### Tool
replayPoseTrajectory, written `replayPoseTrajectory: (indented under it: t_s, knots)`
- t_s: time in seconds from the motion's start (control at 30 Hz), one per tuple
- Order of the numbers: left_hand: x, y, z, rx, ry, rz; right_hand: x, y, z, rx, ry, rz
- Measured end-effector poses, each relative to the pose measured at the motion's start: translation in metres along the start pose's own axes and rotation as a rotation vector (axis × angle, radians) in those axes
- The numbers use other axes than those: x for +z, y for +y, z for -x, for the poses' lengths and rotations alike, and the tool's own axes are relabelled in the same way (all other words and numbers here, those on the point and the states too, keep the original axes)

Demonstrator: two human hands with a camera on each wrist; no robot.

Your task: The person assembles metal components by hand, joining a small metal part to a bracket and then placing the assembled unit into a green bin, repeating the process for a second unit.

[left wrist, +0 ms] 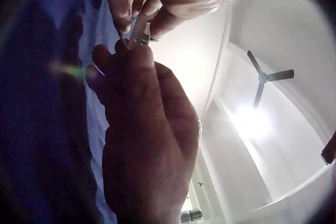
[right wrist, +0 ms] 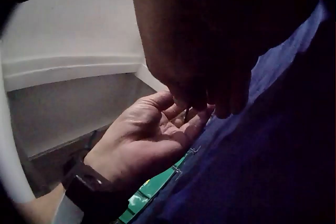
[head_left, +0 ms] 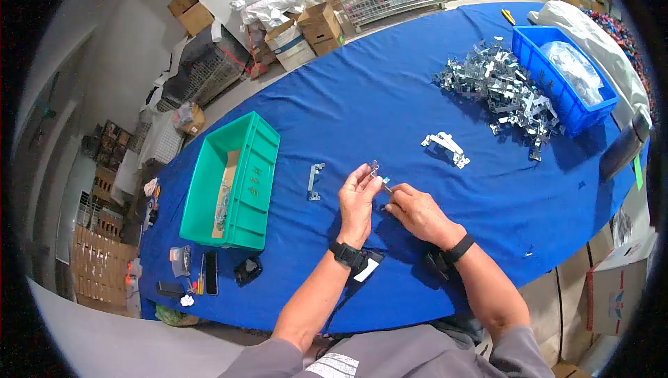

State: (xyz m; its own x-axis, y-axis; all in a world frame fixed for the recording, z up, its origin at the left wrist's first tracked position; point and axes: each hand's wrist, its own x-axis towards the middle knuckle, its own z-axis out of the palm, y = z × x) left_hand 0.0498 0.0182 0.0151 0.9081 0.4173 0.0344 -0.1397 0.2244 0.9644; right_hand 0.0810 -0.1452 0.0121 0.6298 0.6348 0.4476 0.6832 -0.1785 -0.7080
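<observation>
In the head view the left hand (head_left: 357, 205) pinches a small metal bracket (head_left: 374, 168) between thumb and fingers above the blue cloth. Close against it, the right hand (head_left: 422, 216) grips the bracket's nearer end with curled fingers. The left wrist view shows the metal piece (left wrist: 138, 30) between the fingertips of both hands. In the right wrist view the hands meet, and the fingers mostly hide the part. One bracket (head_left: 315, 182) lies left of the hands, and a few white-looking brackets (head_left: 447, 149) lie to the right.
A green bin (head_left: 259, 183) with some metal parts stands at the left. Toward the back right are a heap of brackets (head_left: 497, 82) and a blue crate (head_left: 574, 110) holding a plastic bag. A phone (head_left: 211, 273) and small tools lie at the near left.
</observation>
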Motion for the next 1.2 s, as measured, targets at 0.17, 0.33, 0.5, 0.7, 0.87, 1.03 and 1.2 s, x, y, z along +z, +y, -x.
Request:
replayPoseTrajectory:
  t_s: [0.17, 0.33, 0.5, 0.7, 0.87, 1.03, 1.2]
  knots:
    - [-0.008, -0.004, -0.003, -0.06, 0.007, -0.038, -0.001, -0.006, 0.001, -0.05, -0.094, 0.002]
    - [-0.004, 0.0, -0.002, -0.063, 0.051, 0.019, 0.003, -0.002, 0.002, -0.017, -0.177, 0.042]
    - [-0.012, -0.006, -0.011, -0.018, 0.08, -0.021, -0.011, -0.02, -0.001, 0.013, -0.19, 0.092]
    - [-0.021, 0.004, -0.01, -0.123, 0.03, 0.115, -0.02, -0.007, -0.001, 0.26, 0.254, -0.066]
    - [-0.01, 0.0, 0.008, -0.135, -0.063, 0.083, -0.011, 0.004, 0.0, 0.291, 0.337, -0.094]
    - [-0.004, -0.013, 0.018, -0.076, -0.079, 0.011, -0.002, 0.008, 0.003, 0.311, 0.268, -0.037]
    - [-0.005, -0.014, 0.021, -0.035, -0.128, 0.044, -0.002, 0.007, 0.003, 0.238, 0.264, -0.022]
